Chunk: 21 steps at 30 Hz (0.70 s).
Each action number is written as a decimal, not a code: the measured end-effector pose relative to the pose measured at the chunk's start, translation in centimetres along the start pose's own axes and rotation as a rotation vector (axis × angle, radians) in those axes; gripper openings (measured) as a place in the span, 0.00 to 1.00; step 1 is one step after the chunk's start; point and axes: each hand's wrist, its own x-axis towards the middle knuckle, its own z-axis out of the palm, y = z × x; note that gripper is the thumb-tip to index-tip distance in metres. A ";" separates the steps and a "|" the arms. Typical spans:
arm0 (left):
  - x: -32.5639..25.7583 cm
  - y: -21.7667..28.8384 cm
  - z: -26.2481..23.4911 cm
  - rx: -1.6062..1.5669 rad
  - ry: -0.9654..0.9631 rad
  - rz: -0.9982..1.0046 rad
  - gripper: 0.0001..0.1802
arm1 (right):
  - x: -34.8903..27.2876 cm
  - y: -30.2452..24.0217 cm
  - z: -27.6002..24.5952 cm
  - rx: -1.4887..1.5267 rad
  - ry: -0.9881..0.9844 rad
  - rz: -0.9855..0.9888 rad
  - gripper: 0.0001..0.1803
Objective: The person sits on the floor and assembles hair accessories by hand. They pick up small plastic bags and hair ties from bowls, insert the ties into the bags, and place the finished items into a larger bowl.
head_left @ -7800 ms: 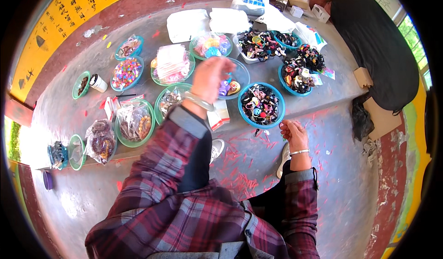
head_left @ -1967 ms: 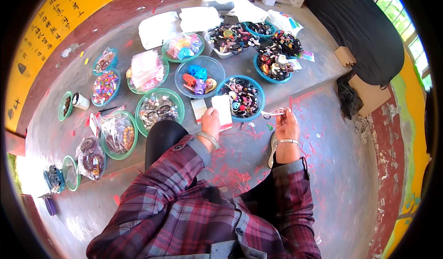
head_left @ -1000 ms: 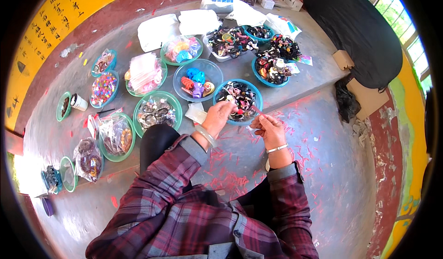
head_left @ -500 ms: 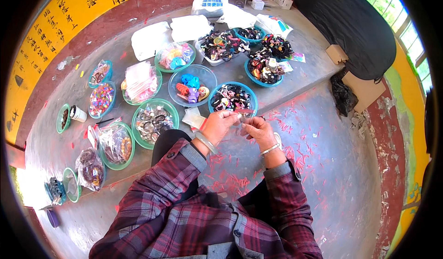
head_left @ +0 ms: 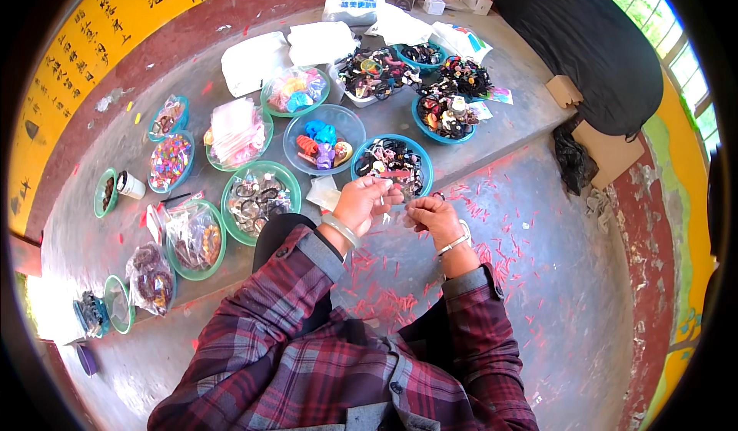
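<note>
Small white piece (head_left: 383, 190) is in the pinch of my left hand (head_left: 360, 207), between thumb and finger, and its longer side seems to run toward my body. My right hand (head_left: 435, 217) is just beside, to the right and a little nearer to me, with its fingertips drawn together; I cannot tell what they grasp, if anything. Between the two hands there is only a narrow gap, so this is the relation which matters most: the piece lies to the left of my right fingertips, and the left hand is the one which has it. One reddish strip (head_left: 397, 174) shows just beyond my left fingers, its long axis nearly from left to right, in front of the blue bowl with dark hair ties (head_left: 400, 156); whether it is joined to the piece, I cannot tell.

Now I count. I have two hands and one bracelet on each wrist. On the ledge I see six green bowls (head_left: 294, 227), one clear bluish bowl (head_left: 355, 126), one white tub (head_left: 361, 101) and two large white packages (head_left: 254, 64). Red scraps (head_left: 501, 266) on the floor are too many for counting
</note>
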 end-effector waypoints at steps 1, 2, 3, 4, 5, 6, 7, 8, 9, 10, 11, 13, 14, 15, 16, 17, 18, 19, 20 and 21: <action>-0.2 0.2 0.2 0.010 0.012 -0.005 0.08 | 0.2 0.3 -0.2 -0.001 -0.002 -0.003 0.05; -0.3 0.3 0.3 0.021 0.023 -0.010 0.08 | 0.3 0.5 -0.4 -0.003 -0.005 -0.007 0.05; -0.3 0.3 0.3 0.020 0.025 -0.010 0.08 | 0.3 0.4 -0.3 -0.012 -0.009 -0.003 0.05; -0.3 0.2 0.2 0.019 0.027 -0.010 0.08 | 0.2 0.2 -0.3 -0.021 -0.012 0.000 0.05; -0.3 0.1 0.1 0.018 0.029 -0.011 0.09 | 0.1 0.1 -0.2 -0.029 -0.016 0.004 0.05; -0.2 0.1 0.1 0.029 0.029 -0.002 0.09 | 0.0 -0.1 -0.1 -0.033 -0.012 -0.002 0.05; -0.2 0.1 0.1 0.040 0.030 0.006 0.09 | -0.1 -0.3 0.1 -0.037 -0.008 -0.008 0.06; -0.3 0.1 0.1 0.052 0.030 0.014 0.10 | -0.2 -0.3 0.2 -0.040 -0.005 -0.014 0.06; -0.3 0.1 0.1 0.075 0.021 0.003 0.10 | -0.1 -0.3 0.3 -0.048 0.003 -0.044 0.07; -0.3 0.1 0.2 0.098 0.013 -0.007 0.11 | 0.0 -0.2 0.4 -0.055 0.011 -0.074 0.08; -0.3 0.0 0.2 0.121 0.004 -0.018 0.11 | 0.1 -0.1 0.4 -0.062 0.019 -0.103 0.09; -0.4 0.0 0.3 0.136 -0.021 -0.034 0.11 | 0.0 0.0 0.3 0.023 -0.017 -0.057 0.10; -0.4 0.0 0.3 0.144 -0.034 -0.042 0.11 | -0.1 0.0 0.2 0.065 -0.035 -0.033 0.10; -0.4 -0.1 0.2 0.146 -0.035 -0.037 0.12 | 0.0 0.1 0.1 0.087 -0.030 -0.026 0.10; -0.3 -0.2 0.1 0.147 -0.036 -0.031 0.12 | 0.1 0.2 -0.1 0.109 -0.024 -0.019 0.09; -0.2 -0.3 0.1 0.149 -0.038 -0.026 0.12 | 0.1 0.3 -0.2 0.130 -0.018 -0.012 0.08; -0.3 -0.1 0.2 0.164 -0.033 -0.025 0.12 | 0.2 0.3 -0.3 0.157 -0.002 -0.009 0.08; -0.6 0.1 0.5 0.179 -0.028 -0.025 0.13 | 0.2 0.3 -0.4 0.184 0.014 -0.007 0.07; -0.7 0.1 0.8 0.193 -0.024 -0.024 0.13 | 0.2 0.3 -0.5 0.211 0.031 -0.005 0.07; -0.6 0.0 0.8 0.236 -0.038 -0.035 0.13 | 0.3 0.4 -0.6 0.246 0.019 -0.019 0.06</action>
